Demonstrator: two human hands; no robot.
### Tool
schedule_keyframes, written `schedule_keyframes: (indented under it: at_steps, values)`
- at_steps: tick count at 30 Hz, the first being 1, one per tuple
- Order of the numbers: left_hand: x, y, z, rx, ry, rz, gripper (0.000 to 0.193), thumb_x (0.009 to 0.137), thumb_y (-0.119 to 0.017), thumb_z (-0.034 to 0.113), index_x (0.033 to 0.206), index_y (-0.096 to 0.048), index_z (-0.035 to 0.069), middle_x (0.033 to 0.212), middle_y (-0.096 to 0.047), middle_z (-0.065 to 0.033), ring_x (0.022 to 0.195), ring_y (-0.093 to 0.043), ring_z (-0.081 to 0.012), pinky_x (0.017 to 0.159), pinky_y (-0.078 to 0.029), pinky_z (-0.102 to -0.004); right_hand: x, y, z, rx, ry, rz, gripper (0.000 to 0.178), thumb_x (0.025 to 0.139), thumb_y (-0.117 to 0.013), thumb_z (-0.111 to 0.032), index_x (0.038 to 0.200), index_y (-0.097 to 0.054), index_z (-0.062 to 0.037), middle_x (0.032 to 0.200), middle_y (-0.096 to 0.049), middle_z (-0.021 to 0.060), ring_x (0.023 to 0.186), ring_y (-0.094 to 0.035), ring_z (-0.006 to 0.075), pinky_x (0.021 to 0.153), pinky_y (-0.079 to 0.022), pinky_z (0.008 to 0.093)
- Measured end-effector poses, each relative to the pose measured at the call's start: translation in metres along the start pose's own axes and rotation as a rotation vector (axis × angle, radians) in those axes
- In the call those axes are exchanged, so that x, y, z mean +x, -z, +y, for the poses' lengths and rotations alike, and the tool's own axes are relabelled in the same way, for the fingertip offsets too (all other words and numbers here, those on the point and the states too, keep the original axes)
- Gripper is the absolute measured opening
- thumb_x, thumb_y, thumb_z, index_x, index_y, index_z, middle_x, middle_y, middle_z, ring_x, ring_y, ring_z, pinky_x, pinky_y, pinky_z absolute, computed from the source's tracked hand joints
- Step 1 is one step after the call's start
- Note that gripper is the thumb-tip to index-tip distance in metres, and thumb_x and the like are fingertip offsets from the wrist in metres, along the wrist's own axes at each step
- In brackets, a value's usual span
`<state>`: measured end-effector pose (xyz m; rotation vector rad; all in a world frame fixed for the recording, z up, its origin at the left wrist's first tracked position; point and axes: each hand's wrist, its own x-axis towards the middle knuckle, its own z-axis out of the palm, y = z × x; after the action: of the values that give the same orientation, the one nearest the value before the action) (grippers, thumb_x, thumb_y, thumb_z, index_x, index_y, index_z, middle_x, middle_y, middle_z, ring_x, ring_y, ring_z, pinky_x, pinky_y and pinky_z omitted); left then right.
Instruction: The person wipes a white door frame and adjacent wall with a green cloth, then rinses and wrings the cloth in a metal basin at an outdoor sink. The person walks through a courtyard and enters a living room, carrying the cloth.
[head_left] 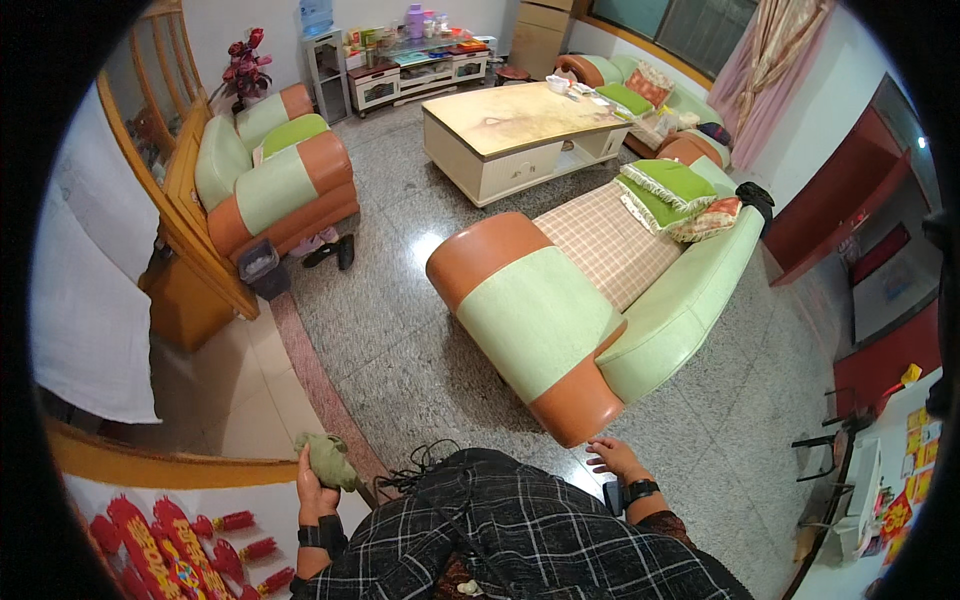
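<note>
My left hand [314, 487], low on the left, grips a bunched olive-green cloth [328, 461]. The cloth bulges out above and beside my fingers, so part of my grip is hidden. My right hand [614, 458] hangs at my other side with its fingers apart and nothing in them. Just ahead of it is the orange-brown front corner of a light green sofa [540, 325]. A checked cover lies on this sofa's seat, and green fringed cushions [668, 195] rest at its far end.
A long coffee table [525, 118] stands beyond the sofa. A green armchair [270, 180], a small bin [262, 268] and dark shoes [331, 254] are at left, near a wooden partition. A low TV cabinet [425, 75] lines the back wall. A dark red door [850, 190] stands at right.
</note>
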<state>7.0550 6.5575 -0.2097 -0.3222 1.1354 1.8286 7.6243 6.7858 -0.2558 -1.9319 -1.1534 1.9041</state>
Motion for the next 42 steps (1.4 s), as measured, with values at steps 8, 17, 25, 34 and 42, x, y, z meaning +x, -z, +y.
schedule_keyframes:
  at_steps: [8, 17, 25, 34, 42]
  values:
    - [0.061, -0.031, 0.026, 0.002, -0.010, 0.096, 0.042, 0.099, -0.059, 0.042, 0.127, -0.061, 0.010, 0.122, -0.068, -0.0097, 0.107, -0.066, -0.0295, 0.094, -0.054, -0.0472, 0.079, 0.013, -0.031, 0.160, -0.107, -0.003, 0.039, 0.101, -0.059, -0.025, 0.135, -0.058, -0.0055, 0.117, -0.069, 0.0110, 0.089, -0.070, 0.0247, 0.072, -0.060, 0.0393]
    - [0.116, -0.142, 0.066, 0.096, -0.137, 0.153, 0.045, 0.100, -0.058, 0.044, 0.128, -0.061, 0.008, 0.125, -0.066, -0.0101, 0.111, -0.065, -0.0296, 0.096, -0.054, -0.0465, 0.196, 0.004, -0.127, 0.254, -0.078, -0.085, 0.041, 0.103, -0.059, -0.028, 0.138, -0.056, -0.0064, 0.122, -0.068, 0.0110, 0.091, -0.070, 0.0247, 0.073, -0.060, 0.0387]
    - [0.169, -0.203, 0.077, 0.057, -0.130, 0.178, 0.044, 0.103, -0.055, 0.041, 0.132, -0.059, 0.008, 0.126, -0.065, -0.0091, 0.113, -0.064, -0.0288, 0.096, -0.053, -0.0466, 0.247, -0.010, -0.216, 0.127, -0.059, -0.110, 0.042, 0.106, -0.053, -0.030, 0.141, -0.054, -0.0064, 0.129, -0.065, 0.0098, 0.096, -0.069, 0.0221, 0.077, -0.060, 0.0379]
    - [0.283, -0.214, 0.115, 0.005, -0.044, 0.148, 0.050, 0.103, -0.053, 0.048, 0.134, -0.057, 0.009, 0.130, -0.062, -0.0092, 0.115, -0.061, -0.0295, 0.098, -0.051, -0.0476, 0.275, -0.048, -0.259, 0.165, -0.161, -0.058, 0.042, 0.104, -0.056, -0.029, 0.139, -0.055, -0.0072, 0.123, -0.066, 0.0085, 0.096, -0.068, 0.0230, 0.077, -0.059, 0.0388]
    - [0.369, -0.223, 0.205, -0.042, -0.077, 0.163, 0.057, 0.104, -0.048, 0.052, 0.142, -0.050, 0.010, 0.141, -0.054, -0.0099, 0.124, -0.055, -0.0309, 0.102, -0.048, -0.0497, 0.313, -0.140, -0.367, 0.098, -0.099, -0.012, 0.036, 0.105, -0.054, -0.027, 0.135, -0.059, -0.0076, 0.122, -0.068, 0.0084, 0.094, -0.069, 0.0236, 0.075, -0.060, 0.0381]
